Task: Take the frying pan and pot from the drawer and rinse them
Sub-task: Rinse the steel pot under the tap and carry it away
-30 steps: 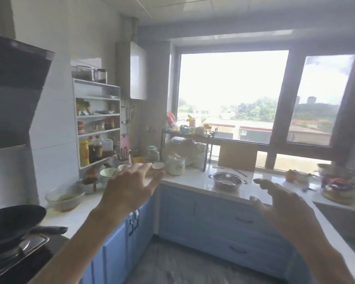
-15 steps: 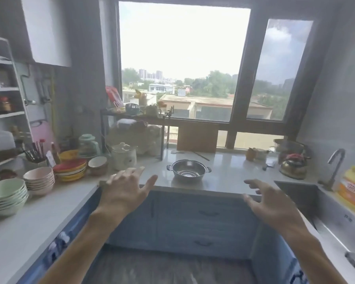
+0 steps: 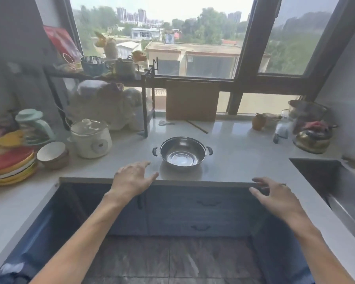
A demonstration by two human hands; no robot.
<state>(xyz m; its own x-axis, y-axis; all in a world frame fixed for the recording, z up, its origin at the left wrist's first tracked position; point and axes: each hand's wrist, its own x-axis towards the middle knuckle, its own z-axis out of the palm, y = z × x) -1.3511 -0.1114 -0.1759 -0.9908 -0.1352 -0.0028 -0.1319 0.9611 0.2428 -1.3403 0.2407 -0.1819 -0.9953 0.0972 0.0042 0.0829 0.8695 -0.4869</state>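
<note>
A shiny steel pot with two small black handles stands empty on the pale countertop in front of the window. Below the counter edge are blue drawers with dark handles, all closed. My left hand hovers with relaxed fingers over the counter edge, just left of the pot and holding nothing. My right hand is spread at the counter edge to the right, also holding nothing. No frying pan is in view.
A steel sink lies at the right. At the left stand a white electric cooker, a bowl and stacked coloured plates. A wooden cutting board leans at the window; a kettle sits far right.
My view has swung right from the stove and tilted down toward the counter and drawers. Both hands stayed raised in front of me and have come close to the counter edge.
</note>
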